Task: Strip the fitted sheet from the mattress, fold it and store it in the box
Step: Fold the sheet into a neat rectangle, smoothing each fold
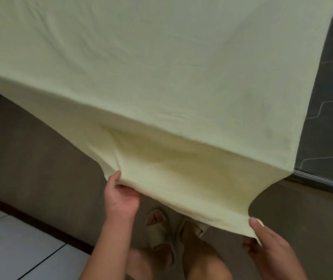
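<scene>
Mattress (327, 118): grey surface, partly bared.
Fitted sheet (161, 77): drawn off mattress edge, for stripping.
Left hand (121, 199): pinches hem.
Right hand (270, 245): pinches hem corner — spreads it.

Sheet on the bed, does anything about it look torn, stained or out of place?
No tear shows. The sheet is off the mattress on the right, where grey quilting lies bare, and both hands hold its near edge lifted: left hand, right hand. Faint darker smudges near its right side may be only shadow.
</scene>
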